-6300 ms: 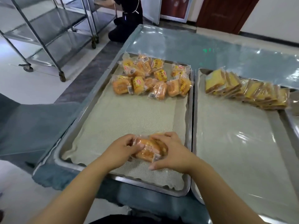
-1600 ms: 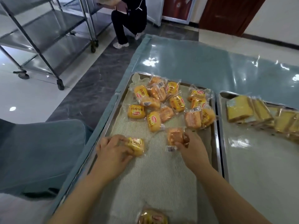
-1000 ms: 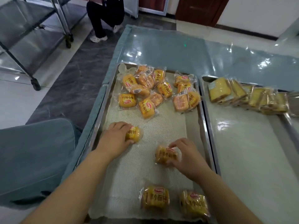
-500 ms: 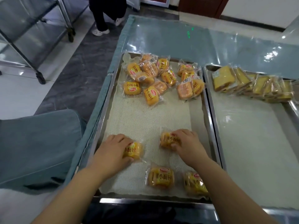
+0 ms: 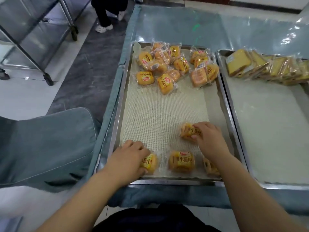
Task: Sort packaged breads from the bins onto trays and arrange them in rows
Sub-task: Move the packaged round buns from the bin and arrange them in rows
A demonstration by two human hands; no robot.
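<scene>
The left hand (image 5: 128, 158) curls its fingers over one packaged bun (image 5: 150, 163) in the near corner of the left tray (image 5: 117, 124). The right hand (image 5: 207, 139) pinches a second bun (image 5: 188, 131). Between the two sets of fingers lies a third bun (image 5: 181, 162), and a fourth bun (image 5: 209, 166) lies under the right wrist. Roughly a dozen piled buns (image 5: 173, 67) lie well beyond the fingertips.

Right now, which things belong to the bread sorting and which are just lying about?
Job: left hand holding the corner bun; right hand gripping the farther bun; bun pile; lined tray; sliced-bread row; second tray.
Lying about: wheeled rack; padded chair.
</scene>
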